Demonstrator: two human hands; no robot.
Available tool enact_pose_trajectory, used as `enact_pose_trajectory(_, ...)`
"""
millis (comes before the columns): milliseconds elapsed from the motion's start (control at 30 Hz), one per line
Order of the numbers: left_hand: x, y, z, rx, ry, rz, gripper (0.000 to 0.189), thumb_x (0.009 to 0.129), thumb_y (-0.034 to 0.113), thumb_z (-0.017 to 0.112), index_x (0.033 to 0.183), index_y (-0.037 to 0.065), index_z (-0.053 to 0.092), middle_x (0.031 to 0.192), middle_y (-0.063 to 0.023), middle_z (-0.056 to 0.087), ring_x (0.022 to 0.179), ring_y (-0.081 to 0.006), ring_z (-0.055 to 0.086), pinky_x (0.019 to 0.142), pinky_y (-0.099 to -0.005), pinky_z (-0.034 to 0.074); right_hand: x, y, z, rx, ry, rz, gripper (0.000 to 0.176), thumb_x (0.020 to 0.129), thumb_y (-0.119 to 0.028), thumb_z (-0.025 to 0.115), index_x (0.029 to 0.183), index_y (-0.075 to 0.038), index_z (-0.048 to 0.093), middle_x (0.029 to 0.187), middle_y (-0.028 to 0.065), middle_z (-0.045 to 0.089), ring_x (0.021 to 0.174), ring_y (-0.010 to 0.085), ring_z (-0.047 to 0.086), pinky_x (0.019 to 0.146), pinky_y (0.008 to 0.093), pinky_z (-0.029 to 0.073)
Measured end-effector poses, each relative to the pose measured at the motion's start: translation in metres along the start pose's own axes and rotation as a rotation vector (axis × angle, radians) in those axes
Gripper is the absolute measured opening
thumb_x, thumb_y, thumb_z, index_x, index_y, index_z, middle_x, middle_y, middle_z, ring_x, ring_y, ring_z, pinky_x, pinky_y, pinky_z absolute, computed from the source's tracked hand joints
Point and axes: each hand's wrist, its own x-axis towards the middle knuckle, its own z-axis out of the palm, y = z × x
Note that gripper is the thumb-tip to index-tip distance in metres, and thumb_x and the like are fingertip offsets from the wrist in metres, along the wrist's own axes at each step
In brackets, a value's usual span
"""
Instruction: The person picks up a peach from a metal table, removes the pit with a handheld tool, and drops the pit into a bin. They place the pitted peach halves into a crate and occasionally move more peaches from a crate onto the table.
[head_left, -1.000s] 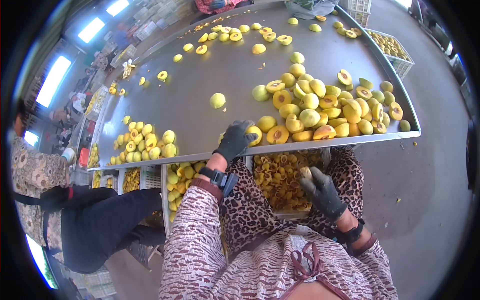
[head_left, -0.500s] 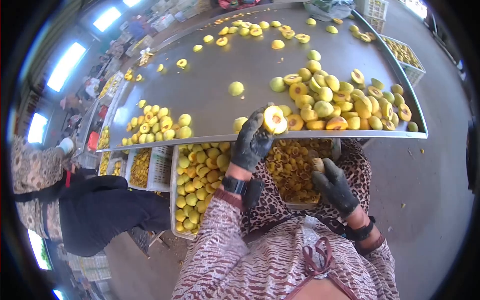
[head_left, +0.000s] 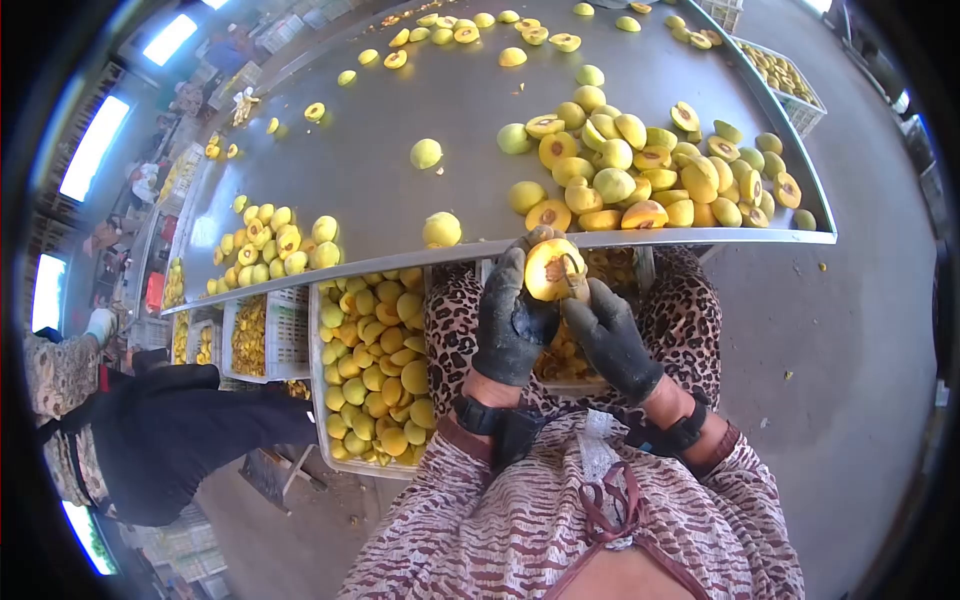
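Observation:
In a dark glove, my left hand (head_left: 508,318) is closed around a yellow peach half (head_left: 546,270), cut face up. My right hand (head_left: 617,342), gloved too, grips a small pitting tool (head_left: 577,284) by its light handle. The tool's thin curved loop lies against the right side of the cut face; its exact depth cannot be made out. Both hands meet just below the front edge of the metal table (head_left: 380,190). A heap of peach halves (head_left: 640,190) rests on the table right beyond them.
Left of my legs stands a crate of peach halves (head_left: 372,370). Behind my hands, between my knees, a container of yellow scraps (head_left: 565,362) is partly hidden. A smaller peach pile (head_left: 270,245) sits at the table's left. Another person's dark-clothed leg (head_left: 190,430) is at left.
My left hand has drawn the peach half back from over the table edge. My right hand has come up and leftward, bringing the tool to the fruit. The view has shifted slightly.

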Motion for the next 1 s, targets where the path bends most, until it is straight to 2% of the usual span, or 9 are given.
enact_pose_trajectory(233,0.005,-0.011,0.005,-0.55,0.195,-0.139,0.04,0.104,0.034,0.04,0.122,0.002,0.055,0.113,-0.0188,0.062,0.101,-0.0322,0.063,0.089,-0.0426,0.054,0.003,0.016,0.02,-0.078,0.025,-0.128,0.018,0.09,-0.013,0.059,0.089,0.004,0.054,0.074,0.0206,0.061,0.065,0.0281,0.061,0.061,0.0385,0.046)
enact_pose_trajectory(433,0.004,-0.009,0.012,0.08,0.403,0.295,0.039,0.103,0.034,0.046,0.099,-0.001,0.064,0.092,-0.0061,0.066,0.079,-0.0145,0.062,0.074,-0.0283,0.053,0.005,0.054,0.012,-0.429,-0.054,-0.439,0.022,0.09,-0.007,0.059,0.109,0.005,0.057,0.082,0.0192,0.062,0.068,0.0333,0.061,0.062,0.0397,0.047)
enact_pose_trajectory(500,0.003,0.0,0.009,0.046,0.347,0.277,0.037,0.101,0.03,0.052,0.09,-0.002,0.066,0.085,-0.0054,0.068,0.077,-0.013,0.062,0.072,-0.0285,0.052,0.008,0.062,0.011,-0.16,-0.127,-0.082,0.033,0.089,-0.001,0.056,0.122,0.004,0.055,0.095,0.0181,0.059,0.074,0.0305,0.061,0.06,0.0377,0.047)
enact_pose_trajectory(567,0.007,-0.002,0.009,-0.32,0.34,0.114,0.033,0.099,0.028,0.054,0.089,0.0,0.067,0.082,-0.0056,0.068,0.076,-0.0114,0.063,0.07,-0.0287,0.052,0.012,0.074,0.011,-0.679,-0.052,-0.805,0.033,0.092,0.0,0.053,0.125,0.002,0.054,0.097,0.0167,0.056,0.072,0.0238,0.06,0.057,0.0345,0.047)
enact_pose_trajectory(633,0.009,0.002,0.006,-0.397,0.3,0.066,0.033,0.099,0.029,0.055,0.087,0.0,0.065,0.08,-0.0092,0.068,0.072,-0.0173,0.067,0.071,-0.0295,0.055,0.006,0.075,0.012,-0.679,-0.072,-0.868,0.026,0.097,-0.008,0.052,0.122,-0.002,0.056,0.087,0.0104,0.057,0.065,0.0159,0.058,0.054,0.0297,0.046)
enact_pose_trajectory(700,0.009,0.01,0.003,-0.297,0.321,0.089,0.035,0.099,0.032,0.055,0.085,0.0,0.065,0.077,-0.0095,0.067,0.069,-0.018,0.067,0.067,-0.0295,0.055,-0.002,0.098,0.009,0.385,-0.151,0.09,0.022,0.101,-0.013,0.049,0.12,-0.006,0.056,0.085,0.0054,0.058,0.063,0.0115,0.057,0.052,0.0252,0.046)
enact_pose_trajectory(767,0.009,0.018,-0.001,-0.381,0.177,0.047,0.04,0.099,0.035,0.052,0.084,0.0,0.064,0.075,-0.0092,0.067,0.068,-0.017,0.066,0.066,-0.0291,0.055,0.002,0.036,-0.003,0.424,-0.483,0.421,0.047,0.093,-0.041,0.06,0.121,-0.004,0.053,0.091,0.0048,0.061,0.067,0.0113,0.058,0.055,0.0233,0.05)
enact_pose_trajectory(833,0.005,0.031,-0.002,-0.353,0.16,0.093,0.042,0.1,0.035,0.05,0.08,0.001,0.064,0.073,-0.008,0.066,0.065,-0.0156,0.065,0.066,-0.028,0.053,-0.011,0.01,0.02,0.334,-0.286,0.351,0.039,0.098,-0.048,0.051,0.084,-0.012,0.05,0.057,-0.0065,0.041,0.04,0.0036,0.034,0.036,0.0211,0.026)
enact_pose_trajectory(1000,0.0,0.055,0.009,-0.114,0.161,0.331,0.033,0.096,0.023,0.056,0.075,-0.001,0.064,0.071,-0.0073,0.064,0.065,-0.0144,0.061,0.064,-0.029,0.049,-0.018,-0.004,0.023,0.286,-0.257,0.289,0.033,0.097,-0.043,0.054,0.09,-0.011,0.052,0.057,-0.0053,0.041,0.041,0.0056,0.039,0.037,0.0212,0.03)
